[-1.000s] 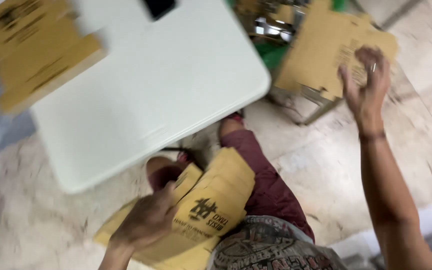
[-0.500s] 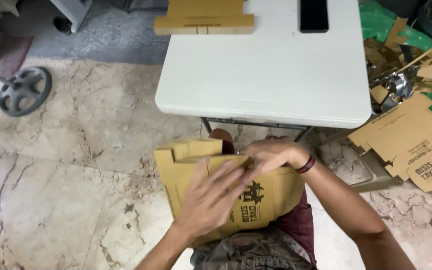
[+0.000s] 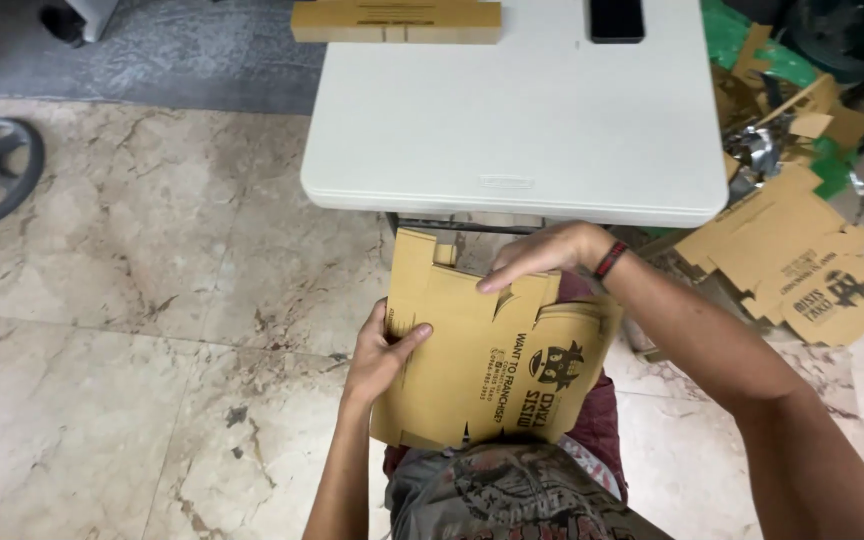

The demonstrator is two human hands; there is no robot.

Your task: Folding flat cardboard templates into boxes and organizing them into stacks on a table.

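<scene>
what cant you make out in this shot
All from the head view:
- Flat cardboard box blank: its lower edge is hidden by the person's lap; the left hand covers its left edge.
- Right hand: palm faces down, so the contact under it is unseen.
- Dark phone and cardboard stack: cut off by the top edge.

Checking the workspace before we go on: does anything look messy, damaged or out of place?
Yes. Loose cardboard blanks and scraps lie strewn on the floor right of the white table, mixed with green and silvery litter. The flat cardboard blank held by the left hand and right hand looks intact.
</scene>
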